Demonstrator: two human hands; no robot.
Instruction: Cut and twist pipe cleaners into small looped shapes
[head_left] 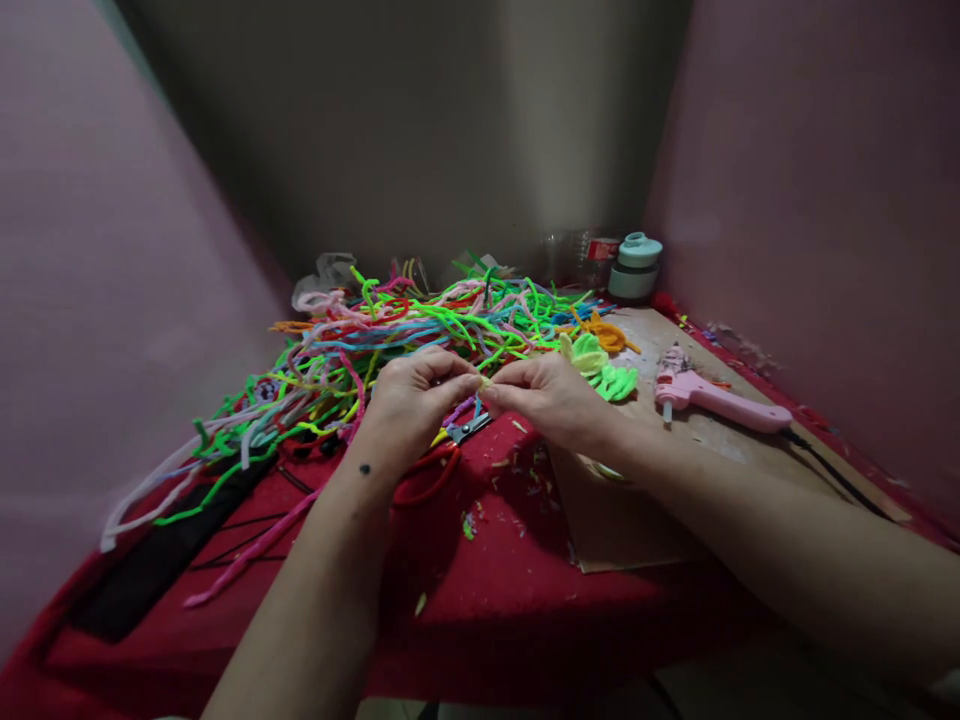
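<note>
My left hand (412, 400) and my right hand (544, 395) meet at the fingertips over the middle of the table. Both pinch a small pale yellow piece (485, 382), mostly hidden by the fingers. Just below them lie scissors (471, 430) with red handles. Behind the hands spreads a big heap of fuzzy coloured stems (450, 320) in green, pink, blue and white. Bright green and pale yellow looped shapes (616, 382) sit right beyond my right hand.
A pink glue gun (724, 402) rests on a brown board (645, 535) at the right. Behind stand a teal-lidded jar (635, 268) and a clear bottle with a red label (602, 250). Small scraps litter the red cloth (495, 570). A black strip (142, 570) lies at left; walls flank both sides.
</note>
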